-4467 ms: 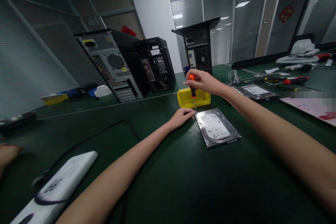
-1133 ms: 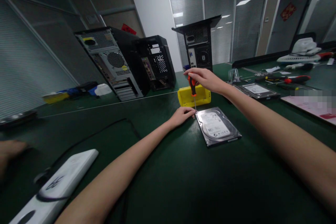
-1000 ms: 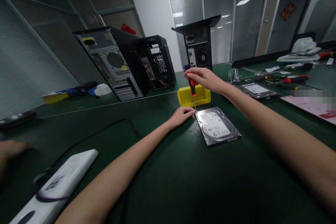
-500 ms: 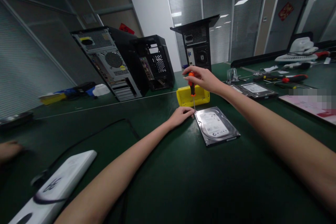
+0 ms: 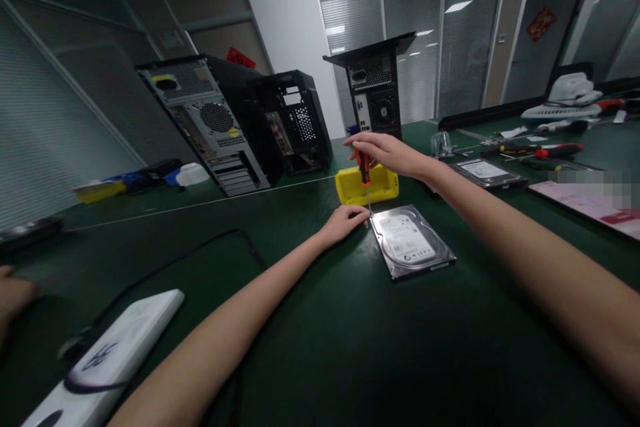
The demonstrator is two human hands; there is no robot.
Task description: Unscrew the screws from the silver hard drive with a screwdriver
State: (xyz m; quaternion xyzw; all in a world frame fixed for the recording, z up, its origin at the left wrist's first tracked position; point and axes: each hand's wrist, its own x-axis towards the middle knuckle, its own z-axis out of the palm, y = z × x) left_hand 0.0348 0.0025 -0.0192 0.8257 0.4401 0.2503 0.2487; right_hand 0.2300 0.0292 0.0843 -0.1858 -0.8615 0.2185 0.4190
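A silver hard drive (image 5: 411, 242) lies flat on the green table (image 5: 320, 320). My right hand (image 5: 386, 151) is closed round the orange handle of a small screwdriver (image 5: 364, 172), held upright with its tip at the drive's far left corner. My left hand (image 5: 345, 223) rests on the table beside that corner, fingers curled and pinched near the screwdriver tip. I cannot make out what the fingers hold, if anything. A yellow tray (image 5: 370, 191) stands just behind the drive.
Three computer cases (image 5: 215, 123) (image 5: 295, 120) (image 5: 375, 93) stand at the back. A second hard drive (image 5: 487, 172) and screwdrivers (image 5: 547, 150) lie at the right. A white device (image 5: 107, 353) with a black cable sits near left. Another person's hand (image 5: 13, 293) shows at the left edge.
My right hand has shifted its fingers slightly round the screwdriver handle; the tip stays at the same corner. My left hand has not moved. The other person's hand has shifted.
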